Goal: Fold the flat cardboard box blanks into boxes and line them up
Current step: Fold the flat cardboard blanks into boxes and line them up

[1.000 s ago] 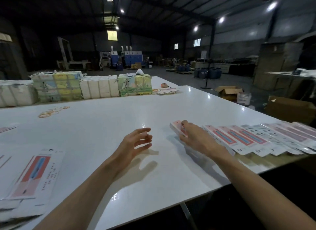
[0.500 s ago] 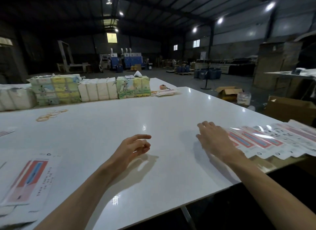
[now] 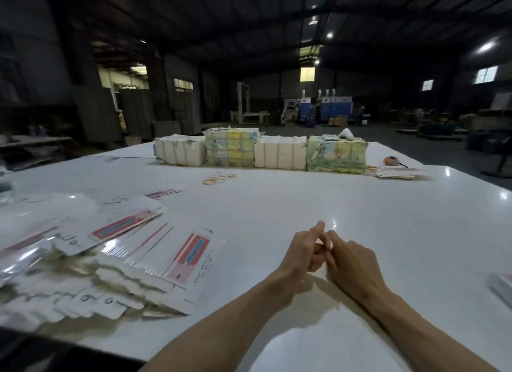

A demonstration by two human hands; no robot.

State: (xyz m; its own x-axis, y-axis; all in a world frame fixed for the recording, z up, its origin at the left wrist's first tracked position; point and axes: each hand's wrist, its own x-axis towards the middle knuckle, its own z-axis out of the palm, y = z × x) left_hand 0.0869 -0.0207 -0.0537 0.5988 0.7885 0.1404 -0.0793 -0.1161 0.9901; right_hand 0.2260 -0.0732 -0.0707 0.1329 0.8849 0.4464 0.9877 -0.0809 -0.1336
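Observation:
A fanned pile of flat white box blanks [image 3: 155,261] with red and blue print lies on the white table [image 3: 332,200] at the left front. My left hand [image 3: 300,254] and my right hand [image 3: 352,263] meet above the table's middle, fingertips touching each other. Neither hand holds a blank. The corner of one folded box [image 3: 501,284] shows at the right edge.
Wrapped bundles of packets [image 3: 279,155] stand in a row along the far side. Loose rubber bands [image 3: 219,178] lie in front of them. A small flat stack [image 3: 399,173] and a round orange object [image 3: 390,160] sit at the far right. Dark warehouse floor surrounds the table.
The view has swung left, so the row of boxes on the right has left the frame. My right hand came off that row and joined my left hand at the middle.

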